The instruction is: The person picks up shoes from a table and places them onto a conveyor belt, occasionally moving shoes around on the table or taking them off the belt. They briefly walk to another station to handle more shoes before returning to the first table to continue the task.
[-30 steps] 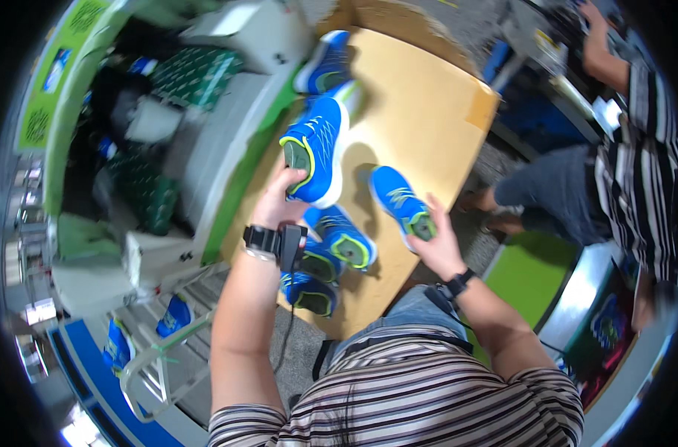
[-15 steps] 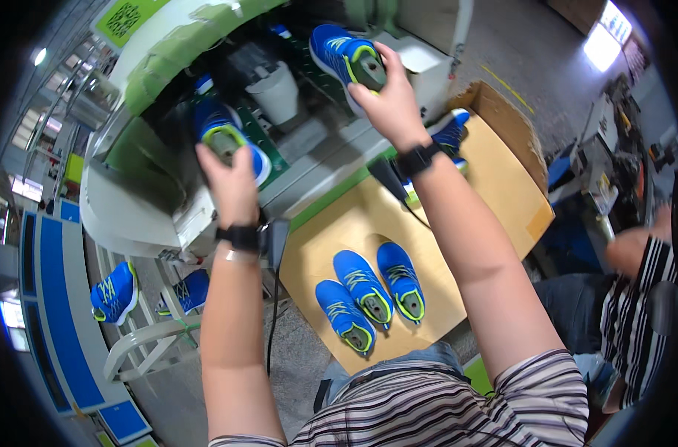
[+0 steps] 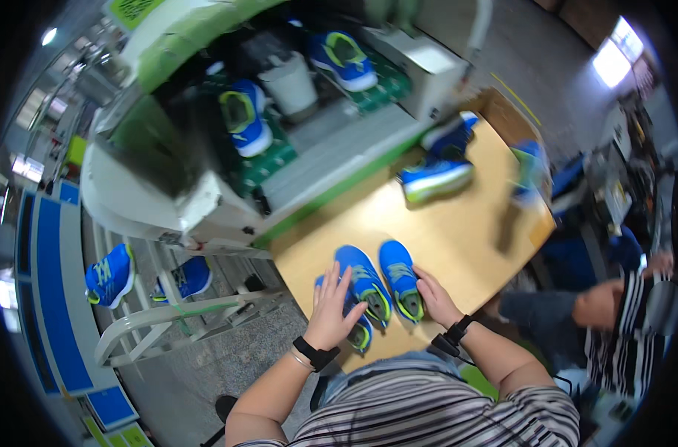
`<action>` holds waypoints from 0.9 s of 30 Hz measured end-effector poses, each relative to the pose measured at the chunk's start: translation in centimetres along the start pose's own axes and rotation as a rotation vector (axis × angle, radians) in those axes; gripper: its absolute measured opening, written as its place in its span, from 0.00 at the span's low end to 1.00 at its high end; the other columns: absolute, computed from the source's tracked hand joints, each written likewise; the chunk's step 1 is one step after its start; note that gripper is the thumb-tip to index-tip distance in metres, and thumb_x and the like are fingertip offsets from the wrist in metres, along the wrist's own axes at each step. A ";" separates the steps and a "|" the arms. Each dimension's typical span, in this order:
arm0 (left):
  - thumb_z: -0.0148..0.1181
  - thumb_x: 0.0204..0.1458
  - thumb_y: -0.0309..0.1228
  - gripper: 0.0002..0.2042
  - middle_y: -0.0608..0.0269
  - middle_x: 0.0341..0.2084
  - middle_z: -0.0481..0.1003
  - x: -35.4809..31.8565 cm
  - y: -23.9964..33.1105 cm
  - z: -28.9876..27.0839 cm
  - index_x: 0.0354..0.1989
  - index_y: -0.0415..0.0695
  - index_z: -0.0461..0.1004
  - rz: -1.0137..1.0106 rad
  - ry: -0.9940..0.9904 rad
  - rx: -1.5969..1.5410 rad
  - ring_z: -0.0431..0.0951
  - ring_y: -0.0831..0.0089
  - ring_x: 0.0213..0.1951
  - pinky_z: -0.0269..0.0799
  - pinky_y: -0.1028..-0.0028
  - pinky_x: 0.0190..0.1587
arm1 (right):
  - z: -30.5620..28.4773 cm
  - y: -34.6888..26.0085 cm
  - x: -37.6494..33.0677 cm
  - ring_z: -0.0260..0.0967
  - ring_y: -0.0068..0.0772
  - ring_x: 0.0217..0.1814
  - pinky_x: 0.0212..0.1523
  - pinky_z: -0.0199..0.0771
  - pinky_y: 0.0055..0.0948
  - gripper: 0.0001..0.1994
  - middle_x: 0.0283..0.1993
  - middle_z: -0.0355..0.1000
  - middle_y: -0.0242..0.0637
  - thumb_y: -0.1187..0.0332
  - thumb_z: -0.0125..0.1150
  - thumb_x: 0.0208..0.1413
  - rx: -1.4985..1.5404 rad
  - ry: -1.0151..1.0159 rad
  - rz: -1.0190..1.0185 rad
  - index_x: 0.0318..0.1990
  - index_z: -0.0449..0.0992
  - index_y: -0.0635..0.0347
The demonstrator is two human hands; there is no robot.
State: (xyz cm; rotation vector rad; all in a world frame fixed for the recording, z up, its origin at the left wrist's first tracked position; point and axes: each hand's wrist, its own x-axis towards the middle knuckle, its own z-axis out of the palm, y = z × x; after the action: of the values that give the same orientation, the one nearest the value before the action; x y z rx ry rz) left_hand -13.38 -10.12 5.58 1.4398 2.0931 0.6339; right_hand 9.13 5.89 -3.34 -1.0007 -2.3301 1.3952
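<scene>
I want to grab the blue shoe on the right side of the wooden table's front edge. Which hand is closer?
The right hand: it already rests against that blue shoe, while the left hand lies on the other shoes.

Tan worktable (image 3: 469,238): three blue shoes (image 3: 368,287) near edge, more blue shoes (image 3: 435,179) far side.

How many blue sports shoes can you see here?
9: three blue sports shoes under the hands, two on the green machine, two farther along the table, two on the white rack. A blurred one may be hidden.
</scene>
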 end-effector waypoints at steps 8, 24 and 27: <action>0.62 0.52 0.37 0.38 0.53 0.71 0.52 -2.0 -0.3 4.3 0.71 0.52 0.51 -0.071 -0.004 0.152 0.58 0.49 0.67 0.49 0.41 0.65 | -3.6 0.3 -6.1 0.64 0.51 0.60 0.61 0.66 0.41 0.19 0.55 0.66 0.48 0.70 0.60 0.56 -0.094 0.326 -0.006 0.55 0.69 0.63; 0.62 0.50 0.29 0.35 0.58 0.68 0.58 -2.8 -0.5 5.2 0.69 0.56 0.58 -0.068 0.126 0.113 0.63 0.58 0.65 0.51 0.48 0.66 | -11.3 1.5 15.4 0.47 0.65 0.73 0.66 0.57 0.58 0.42 0.72 0.48 0.57 0.60 0.73 0.42 -0.948 0.499 0.090 0.68 0.59 0.37; 0.62 0.51 0.30 0.35 0.57 0.68 0.58 -2.7 -0.4 5.0 0.69 0.56 0.58 -0.067 0.119 0.107 0.63 0.56 0.65 0.51 0.48 0.66 | -12.7 3.9 12.8 0.52 0.64 0.70 0.64 0.63 0.49 0.39 0.70 0.51 0.59 0.73 0.67 0.39 -0.785 0.674 -0.050 0.64 0.62 0.42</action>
State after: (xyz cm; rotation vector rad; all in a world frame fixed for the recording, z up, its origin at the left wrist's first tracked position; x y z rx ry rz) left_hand -9.59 -12.35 1.97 1.4140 2.2884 0.6026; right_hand 8.05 24.20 -1.83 -1.3070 -2.2959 0.0068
